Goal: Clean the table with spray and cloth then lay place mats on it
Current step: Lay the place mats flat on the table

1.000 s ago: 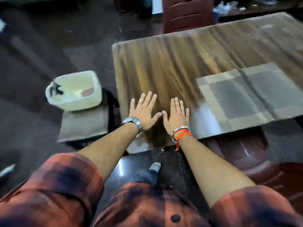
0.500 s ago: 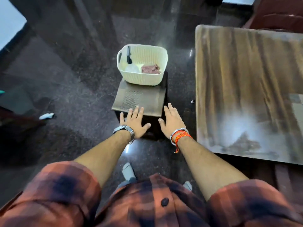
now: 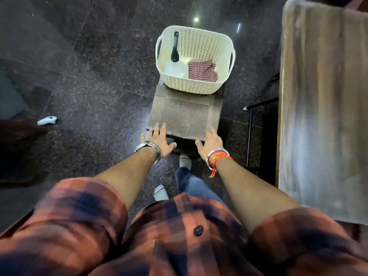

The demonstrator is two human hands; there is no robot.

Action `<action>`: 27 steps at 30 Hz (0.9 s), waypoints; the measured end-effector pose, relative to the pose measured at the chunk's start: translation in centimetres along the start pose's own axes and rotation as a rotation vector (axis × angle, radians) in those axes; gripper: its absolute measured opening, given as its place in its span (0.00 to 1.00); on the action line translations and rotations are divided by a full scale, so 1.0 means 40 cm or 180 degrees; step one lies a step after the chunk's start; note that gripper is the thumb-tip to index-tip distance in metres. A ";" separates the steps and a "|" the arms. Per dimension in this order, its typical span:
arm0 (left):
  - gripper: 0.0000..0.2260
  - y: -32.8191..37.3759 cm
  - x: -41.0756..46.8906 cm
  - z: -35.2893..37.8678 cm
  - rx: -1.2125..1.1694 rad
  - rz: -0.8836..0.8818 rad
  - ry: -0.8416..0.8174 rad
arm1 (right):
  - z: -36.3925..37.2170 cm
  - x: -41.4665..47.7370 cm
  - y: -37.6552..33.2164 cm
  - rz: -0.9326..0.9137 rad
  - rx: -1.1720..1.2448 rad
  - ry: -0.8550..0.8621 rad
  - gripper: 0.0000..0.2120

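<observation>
A stack of brown woven place mats (image 3: 184,114) lies on a low dark stool. Behind it on the same stool stands a cream basket (image 3: 196,85) holding a spray bottle (image 3: 175,62) with a black nozzle and a red checked cloth (image 3: 203,70). My left hand (image 3: 159,141) reaches the near left corner of the mats, fingers straight and touching the edge. At the near right corner is my right hand (image 3: 210,143), fingers spread over the edge. The wooden table (image 3: 322,108) runs along the right side.
The floor is dark polished stone. A small white object (image 3: 47,120) lies on the floor at the left. Black metal legs (image 3: 250,132) stand between the stool and the table. My feet are below the hands.
I have turned from the table toward the stool. Both hands left the table top and moved down to the near edge of the place mats.
</observation>
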State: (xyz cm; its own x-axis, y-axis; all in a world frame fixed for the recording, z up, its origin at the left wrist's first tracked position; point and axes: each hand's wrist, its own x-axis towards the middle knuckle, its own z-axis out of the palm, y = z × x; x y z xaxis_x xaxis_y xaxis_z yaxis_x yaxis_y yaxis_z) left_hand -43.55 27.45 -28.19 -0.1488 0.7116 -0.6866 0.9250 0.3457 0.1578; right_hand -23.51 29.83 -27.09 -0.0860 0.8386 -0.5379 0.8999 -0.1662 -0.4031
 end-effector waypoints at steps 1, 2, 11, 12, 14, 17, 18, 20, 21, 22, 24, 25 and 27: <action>0.42 -0.006 0.027 -0.006 -0.0073 -0.0119 -0.0078 | 0.004 0.027 -0.003 0.0166 0.0105 -0.0067 0.28; 0.43 -0.013 0.050 -0.009 -0.0129 -0.0235 -0.0143 | 0.007 0.047 -0.004 0.0321 0.0214 -0.0147 0.28; 0.43 -0.063 0.227 -0.031 -0.1089 -0.0706 -0.0423 | 0.038 0.202 0.029 0.1263 0.0204 -0.0632 0.27; 0.41 -0.064 0.232 -0.028 -0.1164 -0.0705 -0.0412 | 0.040 0.205 0.028 0.1295 0.0204 -0.0570 0.27; 0.35 -0.063 0.240 -0.027 -0.1148 -0.0731 -0.0304 | 0.043 0.213 0.017 0.1423 0.0257 -0.0334 0.26; 0.23 -0.055 0.237 -0.052 -0.1119 -0.0823 0.0159 | 0.037 0.213 -0.020 0.1615 0.0153 0.0149 0.25; 0.16 -0.051 0.233 -0.069 -0.1187 -0.0712 0.0287 | 0.032 0.209 -0.039 0.1576 -0.0096 0.0333 0.24; 0.06 -0.045 0.215 -0.109 -0.1303 -0.0327 0.0212 | 0.025 0.199 -0.091 0.1204 -0.0661 0.0588 0.20; 0.08 -0.045 0.206 -0.127 -0.1257 -0.0095 0.0043 | 0.026 0.194 -0.125 0.0935 -0.0889 0.0562 0.17; 0.10 -0.044 0.197 -0.144 -0.1097 0.0156 -0.0144 | 0.031 0.191 -0.163 0.0634 -0.1083 0.0433 0.16; 0.10 -0.058 0.176 -0.202 -0.0599 0.0602 -0.0286 | 0.044 0.185 -0.264 0.0089 -0.1319 0.0087 0.15; 0.09 -0.075 0.166 -0.236 -0.0349 0.0754 -0.0285 | 0.052 0.182 -0.327 -0.0072 -0.1353 -0.0061 0.15; 0.05 -0.117 0.146 -0.309 0.0055 0.0986 -0.0255 | 0.065 0.180 -0.447 -0.0313 -0.1472 -0.0280 0.15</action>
State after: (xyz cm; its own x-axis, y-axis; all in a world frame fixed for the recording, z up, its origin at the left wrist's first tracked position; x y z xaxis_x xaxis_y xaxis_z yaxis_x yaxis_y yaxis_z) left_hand -53.07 37.55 -24.15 0.1684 0.7308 -0.6615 0.9279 0.1090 0.3566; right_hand -41.30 37.49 -25.67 -0.1982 0.7884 -0.5823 0.9797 0.1766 -0.0943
